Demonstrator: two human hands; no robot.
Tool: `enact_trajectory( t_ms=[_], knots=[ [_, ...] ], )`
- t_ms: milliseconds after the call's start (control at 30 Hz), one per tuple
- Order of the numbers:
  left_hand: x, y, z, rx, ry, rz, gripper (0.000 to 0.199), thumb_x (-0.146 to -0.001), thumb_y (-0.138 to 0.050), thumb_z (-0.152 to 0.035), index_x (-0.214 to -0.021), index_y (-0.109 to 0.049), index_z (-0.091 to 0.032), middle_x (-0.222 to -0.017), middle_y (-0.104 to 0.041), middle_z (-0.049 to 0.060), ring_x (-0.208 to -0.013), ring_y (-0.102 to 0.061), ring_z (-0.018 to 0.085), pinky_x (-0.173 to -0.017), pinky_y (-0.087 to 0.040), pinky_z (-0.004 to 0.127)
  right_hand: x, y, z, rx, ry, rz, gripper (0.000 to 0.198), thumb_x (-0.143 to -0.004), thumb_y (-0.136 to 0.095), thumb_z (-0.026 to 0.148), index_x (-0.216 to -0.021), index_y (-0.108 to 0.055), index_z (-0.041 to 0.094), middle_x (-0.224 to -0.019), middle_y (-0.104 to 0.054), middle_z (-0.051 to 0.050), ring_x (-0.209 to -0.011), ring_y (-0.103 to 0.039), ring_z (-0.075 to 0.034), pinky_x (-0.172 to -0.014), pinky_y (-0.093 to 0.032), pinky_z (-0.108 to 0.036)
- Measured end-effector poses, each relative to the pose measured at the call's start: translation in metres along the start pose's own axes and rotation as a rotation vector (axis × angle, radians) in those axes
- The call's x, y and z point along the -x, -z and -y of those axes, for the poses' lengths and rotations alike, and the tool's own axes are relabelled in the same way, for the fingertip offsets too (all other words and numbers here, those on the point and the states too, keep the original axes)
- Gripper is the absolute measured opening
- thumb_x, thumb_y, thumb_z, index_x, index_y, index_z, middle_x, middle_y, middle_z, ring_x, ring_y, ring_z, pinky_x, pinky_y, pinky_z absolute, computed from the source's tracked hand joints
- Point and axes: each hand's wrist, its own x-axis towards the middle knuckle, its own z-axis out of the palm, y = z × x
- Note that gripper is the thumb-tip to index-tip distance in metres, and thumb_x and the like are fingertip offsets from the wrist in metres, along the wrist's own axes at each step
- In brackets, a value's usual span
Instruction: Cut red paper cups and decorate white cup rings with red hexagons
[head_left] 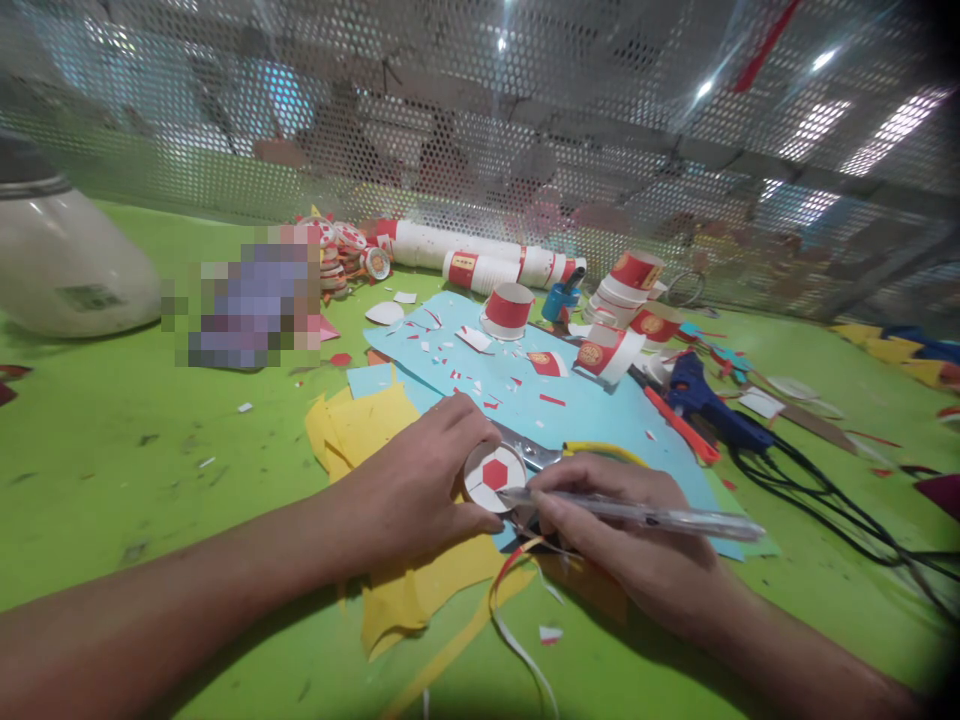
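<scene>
My left hand [442,470] is closed round the edge of a small white paper disc [474,487] with a raised rim, thumb below and fingers above. A red paper hexagon [495,473] sits in the disc's middle, with thin dark lines drawn beside it. In my right hand [622,520] is a clear-barrelled pen [675,517], its tip touching the disc just below the hexagon. Scissors [540,455] with yellow handles lie behind both hands. Beneath them are yellow paper sheets [405,590] and a light blue sheet [600,400] strewn with red and white scraps.
Red-and-white paper cups [510,310] stand or lie behind, with a long row of nested cups [450,245]. At right are a blue glue gun [705,400], its black cable, and an orange-handled cutter [682,425]. A white rounded object [67,260] stands left, before a perforated screen [450,120].
</scene>
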Motion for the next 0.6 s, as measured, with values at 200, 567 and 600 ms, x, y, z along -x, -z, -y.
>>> enact_trajectory(
  t_ms=[200, 567, 600],
  knots=[
    [-0.0007, 0.0001, 0.0002, -0.010, -0.002, 0.007, 0.031, -0.073, -0.070, -0.025, -0.097, -0.052, -0.018, -0.098, -0.051, 0.005, -0.095, -0.049, 0.021, -0.078, -0.045, 0.034, -0.0026, 0.0003, 0.0022, -0.007, -0.018, 0.020, 0.016, -0.075, -0.057, 0.025, -0.072, -0.070, 0.017, -0.069, -0.070, -0.006, -0.061, -0.062, -0.016, -0.054, -0.045, -0.025],
    [-0.0009, 0.0010, -0.0011, -0.004, -0.031, 0.002, 0.031, -0.076, -0.069, -0.026, -0.100, -0.050, -0.020, -0.099, -0.052, 0.006, -0.095, -0.050, 0.021, -0.076, -0.046, 0.034, -0.0007, 0.0011, 0.0018, -0.015, -0.009, 0.054, 0.016, -0.077, -0.058, 0.026, -0.070, -0.069, 0.017, -0.066, -0.069, -0.005, -0.057, -0.059, -0.014, -0.050, -0.042, -0.023],
    [-0.0011, 0.0014, -0.0014, -0.005, -0.033, 0.009, 0.031, -0.077, -0.068, -0.026, -0.101, -0.050, -0.020, -0.100, -0.053, 0.006, -0.095, -0.050, 0.021, -0.076, -0.046, 0.034, -0.0009, 0.0010, 0.0022, -0.015, -0.011, 0.055, 0.016, -0.077, -0.058, 0.026, -0.070, -0.069, 0.017, -0.066, -0.069, -0.005, -0.057, -0.059, -0.014, -0.050, -0.042, -0.024]
  ],
)
